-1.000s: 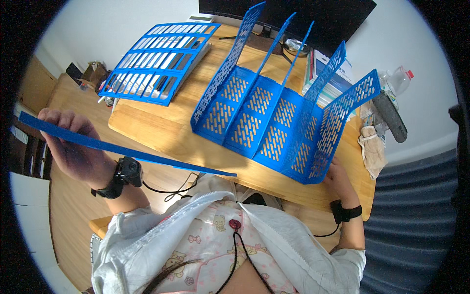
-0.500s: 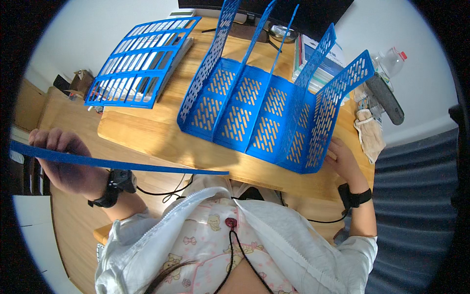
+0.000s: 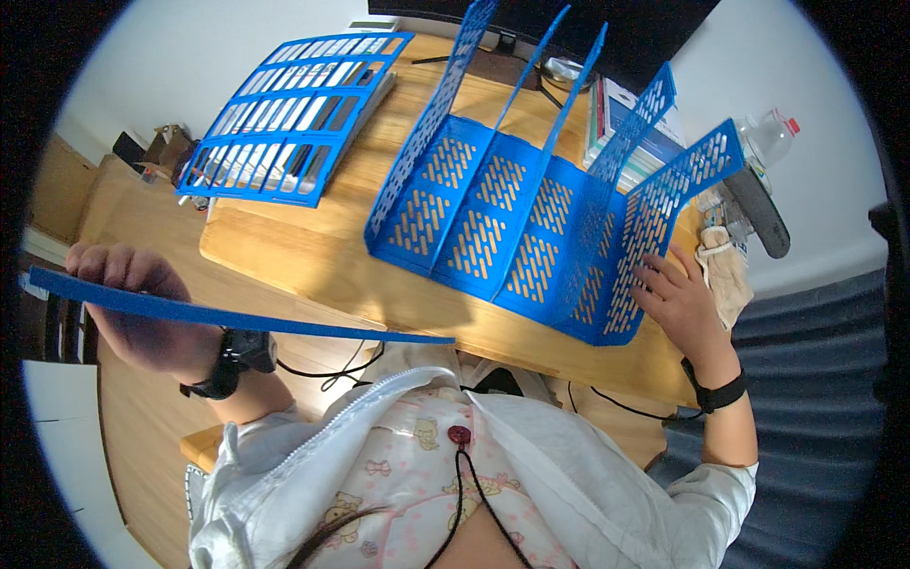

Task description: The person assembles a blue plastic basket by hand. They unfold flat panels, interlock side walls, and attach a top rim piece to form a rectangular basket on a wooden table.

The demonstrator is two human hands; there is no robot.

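My left hand (image 3: 142, 303) is closed on a flat blue panel (image 3: 284, 324), seen almost edge-on. The panel stretches from the left over the gap before the desk, its right end near the desk's front edge. A blue plastic file rack (image 3: 474, 280) stands on the desk, with slotted base and several upright dividers. My right hand (image 3: 678, 303) grips the near edge of the rack's right side wall. Its fingers are bent over the slotted face; its thumb is hard to make out. Another blue slatted panel (image 3: 289, 119) lies at the desk's far left, over light-coloured things.
Beneath everything is a wooden desk (image 3: 275, 256). Books (image 3: 621, 123) are stacked behind the rack. At the right stand a clear bottle (image 3: 770, 137) with a red cap, a dark case (image 3: 758, 209) and a beige cloth (image 3: 724, 280). A dark screen (image 3: 626, 28) borders the far side.
My right hand has moved up from beside the rack's lower right corner onto its side wall. My left hand keeps the panel almost still. The whole view has shifted slightly.
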